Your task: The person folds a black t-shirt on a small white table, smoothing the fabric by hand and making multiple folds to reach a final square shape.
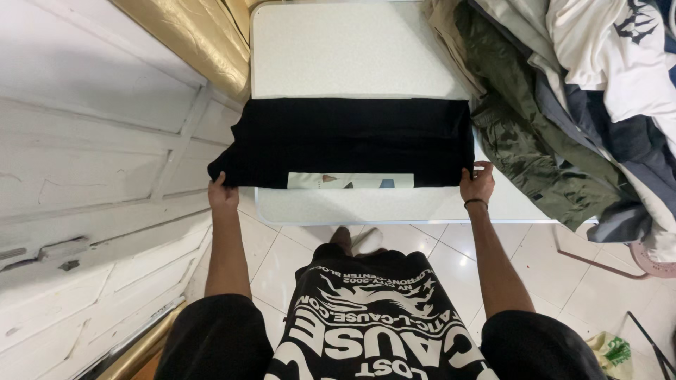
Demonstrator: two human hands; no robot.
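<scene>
A black t-shirt (352, 139) lies folded into a wide band across the white table (338, 53). A strip of its pale printed graphic (350, 181) shows at the near edge. My left hand (222, 191) pinches the shirt's near left corner, which hangs off the table's left side. At the near right corner, my right hand (478, 182) grips the fabric; it has a dark band on the wrist. Both arms reach forward from my body, which wears a black top with white print.
A heap of clothes (563, 105), olive, white and navy, covers the table's right side. A white panelled door or wall (91, 162) runs along the left. Gold fabric (190, 35) hangs at the back left. The floor is pale tile (451, 246).
</scene>
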